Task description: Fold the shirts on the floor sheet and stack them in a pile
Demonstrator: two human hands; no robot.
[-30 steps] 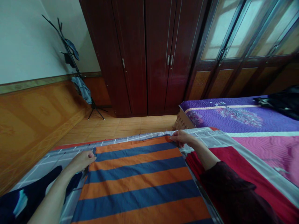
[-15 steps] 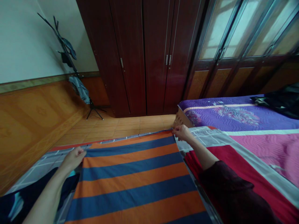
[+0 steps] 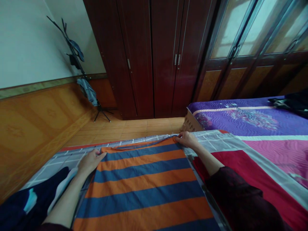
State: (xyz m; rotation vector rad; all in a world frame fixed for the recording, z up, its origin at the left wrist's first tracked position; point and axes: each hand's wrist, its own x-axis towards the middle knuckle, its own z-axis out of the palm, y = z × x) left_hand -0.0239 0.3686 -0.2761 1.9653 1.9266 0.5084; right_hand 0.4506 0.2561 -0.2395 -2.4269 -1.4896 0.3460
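Head view is showing a blue-and-orange striped cloth (image 3: pixel 149 184) spreading across the lower centre of the frame, lying over a grey checked cover (image 3: pixel 209 141). The left hand (image 3: pixel 89 163) is pinching its far left corner between thumb and fingers, left of centre; the right hand (image 3: pixel 189 140) is gripping its far right corner, just right of centre. Between them the far edge is sagging slightly and doubling into two layers. Red fabric (image 3: pixel 231 163) is lying beside the cloth at lower right, and a dark blue garment (image 3: pixel 40 195) is lying at lower left.

The striped cloth is looking light, soft and limp, probably not slippery or fragile; shallow wrinkles are running through its stripes. Having no stiffness, it is likely relying on the two far corners as holding points, with both layers needing to be caught in each pinch.
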